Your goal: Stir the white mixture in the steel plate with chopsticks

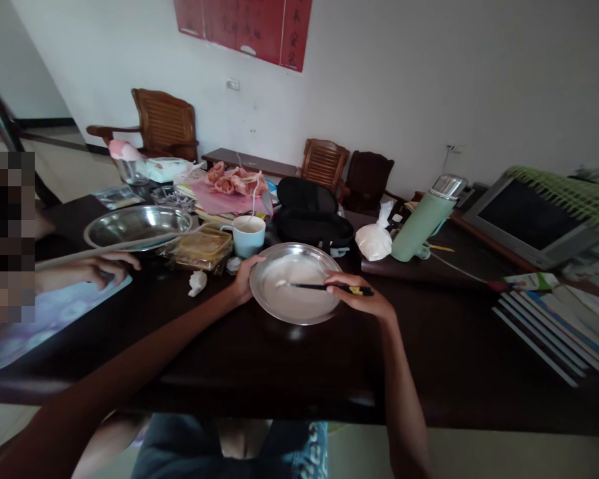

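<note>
A shallow metal bowl stands on the dark table, with a pale, whitish mixture in it. My left hand grips the bowl's left rim, thumb over the edge. In my right hand are black chopsticks with gold-patterned ends; their tips dip into the mixture near the bowl's middle, with a small whitish lump around them. Some fingers of that hand lie over the right rim. Just behind the bowl are a light blue cup and an open black case.
Left, another person's hand rests by a flowered board. Near it are a large metal basin, a plastic-wrapped container and crumpled tissue. Right are a tied bag of white powder, a green thermos and stacked books.
</note>
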### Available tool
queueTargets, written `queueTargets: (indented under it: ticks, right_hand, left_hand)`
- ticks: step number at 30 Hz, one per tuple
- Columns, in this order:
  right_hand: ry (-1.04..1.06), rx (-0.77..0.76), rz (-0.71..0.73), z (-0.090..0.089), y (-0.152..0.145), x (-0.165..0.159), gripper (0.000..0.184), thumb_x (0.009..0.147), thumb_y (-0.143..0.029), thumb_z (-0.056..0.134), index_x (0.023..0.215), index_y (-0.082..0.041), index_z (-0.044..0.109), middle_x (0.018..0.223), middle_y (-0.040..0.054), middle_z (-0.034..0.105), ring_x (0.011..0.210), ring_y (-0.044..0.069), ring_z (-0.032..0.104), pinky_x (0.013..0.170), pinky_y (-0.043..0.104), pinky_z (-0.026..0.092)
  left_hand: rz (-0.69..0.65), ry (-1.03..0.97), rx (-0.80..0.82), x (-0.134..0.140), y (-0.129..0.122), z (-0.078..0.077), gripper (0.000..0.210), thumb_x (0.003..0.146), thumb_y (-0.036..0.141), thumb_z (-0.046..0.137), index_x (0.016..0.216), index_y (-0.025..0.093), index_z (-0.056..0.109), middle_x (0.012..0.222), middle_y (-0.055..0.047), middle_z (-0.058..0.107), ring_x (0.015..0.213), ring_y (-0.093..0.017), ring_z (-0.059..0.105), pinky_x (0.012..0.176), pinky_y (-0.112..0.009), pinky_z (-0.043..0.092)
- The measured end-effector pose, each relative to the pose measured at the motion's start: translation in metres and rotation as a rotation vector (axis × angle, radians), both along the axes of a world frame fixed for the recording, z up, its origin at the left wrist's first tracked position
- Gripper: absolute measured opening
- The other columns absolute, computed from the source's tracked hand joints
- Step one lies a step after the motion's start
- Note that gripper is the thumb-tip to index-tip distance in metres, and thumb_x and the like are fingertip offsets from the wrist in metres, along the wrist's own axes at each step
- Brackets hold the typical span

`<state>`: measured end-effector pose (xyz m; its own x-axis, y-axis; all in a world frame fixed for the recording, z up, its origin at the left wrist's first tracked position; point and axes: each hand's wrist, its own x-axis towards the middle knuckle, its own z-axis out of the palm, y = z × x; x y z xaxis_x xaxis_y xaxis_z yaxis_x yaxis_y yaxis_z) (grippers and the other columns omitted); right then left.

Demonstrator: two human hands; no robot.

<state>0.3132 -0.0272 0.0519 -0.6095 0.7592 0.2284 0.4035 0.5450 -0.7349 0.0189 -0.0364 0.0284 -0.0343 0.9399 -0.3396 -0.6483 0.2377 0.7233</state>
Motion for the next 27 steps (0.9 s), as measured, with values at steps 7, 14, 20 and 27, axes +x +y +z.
queueTargets:
  ticks: [7, 14, 20, 27]
  right_hand:
    - [-0.025, -0.058, -0.080, 0.012, -0.008, 0.043, 0.030, 0.097, -0.053, 0.066, 0.097, -0.027, 0.081, 0.126, 0.0071, 0.083, 0.126, 0.033, 0.074, 0.114, 0.051, 0.056]
    - [-0.014, -0.038, -0.004, 0.003, -0.004, 0.008, 0.029, 0.095, -0.053, 0.068, 0.102, -0.028, 0.082, 0.123, 0.0072, 0.083, 0.129, 0.033, 0.073, 0.114, 0.049, 0.055]
    - [0.032, 0.058, -0.192, -0.004, 0.005, 0.024, 0.026, 0.096, -0.048, 0.065, 0.100, -0.028, 0.080, 0.113, 0.0054, 0.084, 0.115, 0.031, 0.077, 0.108, 0.050, 0.058]
    - [-0.053, -0.088, -0.018, 0.007, -0.005, 0.036, 0.029, 0.095, -0.052, 0.069, 0.101, -0.027, 0.082, 0.134, 0.0074, 0.080, 0.128, 0.033, 0.073, 0.116, 0.052, 0.054]
  left_hand:
    - [-0.011, 0.053, -0.031, 0.001, -0.005, 0.006, 0.023, 0.094, 0.019, 0.057, 0.102, 0.013, 0.078, 0.056, -0.001, 0.069, 0.062, -0.023, 0.072, 0.059, -0.025, 0.051]
    - [-0.002, 0.005, 0.007, -0.002, 0.005, -0.007, 0.032, 0.078, 0.022, 0.072, 0.108, 0.015, 0.080, 0.063, -0.004, 0.075, 0.066, -0.029, 0.075, 0.060, -0.030, 0.055]
    - [0.003, 0.044, -0.024, -0.002, 0.002, -0.004, 0.027, 0.091, 0.022, 0.058, 0.105, 0.013, 0.079, 0.057, -0.002, 0.070, 0.060, -0.024, 0.073, 0.057, -0.025, 0.053]
    - [-0.002, 0.010, -0.005, -0.002, 0.004, -0.008, 0.025, 0.081, 0.022, 0.070, 0.102, 0.014, 0.078, 0.059, -0.002, 0.072, 0.053, -0.022, 0.067, 0.056, -0.027, 0.053]
